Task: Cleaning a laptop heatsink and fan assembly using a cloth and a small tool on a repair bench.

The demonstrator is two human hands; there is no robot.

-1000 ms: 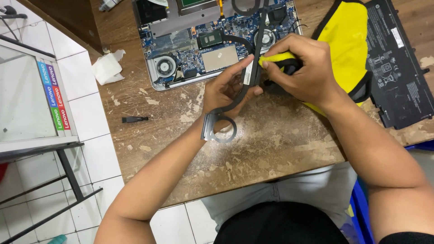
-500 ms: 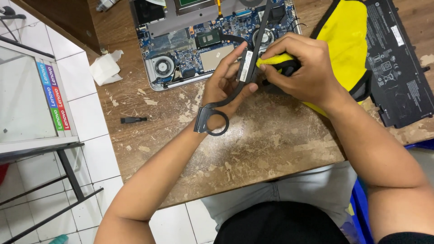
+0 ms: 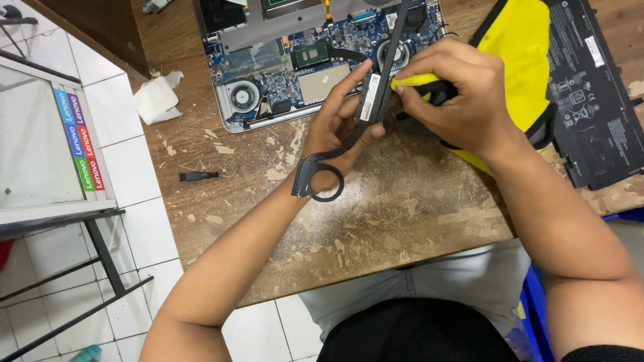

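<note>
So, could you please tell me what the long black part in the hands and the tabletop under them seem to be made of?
The long black part, held by the left hand, looks like thin matte-black metal: flat, rigid, with a ring at the end, though painted plastic is possible. The tabletop looks like brown laminated wood, worn: pale patches show where the surface has flaked. The right hand holds a yellow tool, seemingly plastic.

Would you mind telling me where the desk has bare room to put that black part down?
Bare wood lies in front of the open laptop, between the small black bit and the left hand. It is crowded behind: laptop, yellow cloth and battery by the right hand.
</note>
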